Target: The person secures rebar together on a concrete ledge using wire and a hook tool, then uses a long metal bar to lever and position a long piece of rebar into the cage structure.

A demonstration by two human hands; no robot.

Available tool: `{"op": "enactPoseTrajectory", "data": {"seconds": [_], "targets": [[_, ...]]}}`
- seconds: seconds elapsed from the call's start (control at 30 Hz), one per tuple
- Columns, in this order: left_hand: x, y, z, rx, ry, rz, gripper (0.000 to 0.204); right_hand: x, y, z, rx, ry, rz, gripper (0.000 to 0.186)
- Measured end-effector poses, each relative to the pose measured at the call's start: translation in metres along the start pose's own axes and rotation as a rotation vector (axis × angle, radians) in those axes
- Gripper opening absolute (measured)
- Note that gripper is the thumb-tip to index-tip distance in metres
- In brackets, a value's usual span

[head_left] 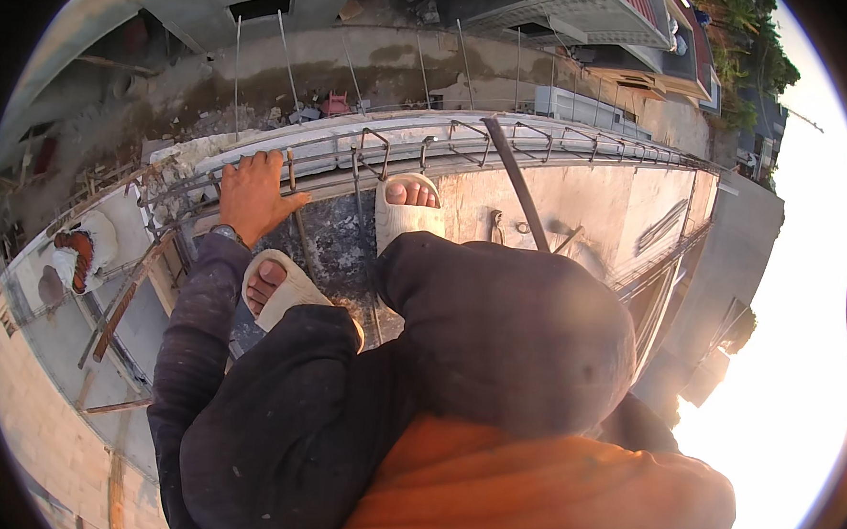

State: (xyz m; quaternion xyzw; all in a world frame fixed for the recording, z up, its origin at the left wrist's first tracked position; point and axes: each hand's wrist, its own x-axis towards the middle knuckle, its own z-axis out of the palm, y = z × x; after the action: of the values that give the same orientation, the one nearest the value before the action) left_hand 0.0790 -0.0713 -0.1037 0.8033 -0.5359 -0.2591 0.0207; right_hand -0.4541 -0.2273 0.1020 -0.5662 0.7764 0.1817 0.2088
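Observation:
My left hand [252, 193] reaches forward over the edge, its fingers spread on the bars of a long rebar cage [469, 133]. The thumb points right, toward an upright rebar beside the hand. A watch sits on that wrist. My right hand is out of sight beyond my bent knee. From behind that knee a dark flat-looking bar [516, 183] slants up and leftward across the cage; its lower end is hidden, so I cannot tell what holds it. On the plywood near the knee lies a small dark metal tool [496, 226], with a ring-shaped piece [522, 228] close by.
My sandalled feet [410, 197] stand at the cage, beside a dark, stained panel [334, 241]. Beyond the edge the ground lies far below, with rubble and a red chair [334, 104]. Thin rods [422, 68] stick out along the edge. A white sack [84, 252] sits at left.

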Motion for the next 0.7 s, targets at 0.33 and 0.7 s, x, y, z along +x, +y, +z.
{"op": "enactPoseTrajectory", "data": {"seconds": [0.33,0.7], "targets": [[-0.003,-0.001,-0.005,-0.011,0.025,-0.009,0.082,-0.058,-0.165,-0.049,1.271,0.093,-0.867,0.031],[0.003,0.008,-0.021,-0.018,-0.093,-0.005,0.087,-0.049,-0.164,0.005,1.015,0.431,-0.888,0.043]]}}
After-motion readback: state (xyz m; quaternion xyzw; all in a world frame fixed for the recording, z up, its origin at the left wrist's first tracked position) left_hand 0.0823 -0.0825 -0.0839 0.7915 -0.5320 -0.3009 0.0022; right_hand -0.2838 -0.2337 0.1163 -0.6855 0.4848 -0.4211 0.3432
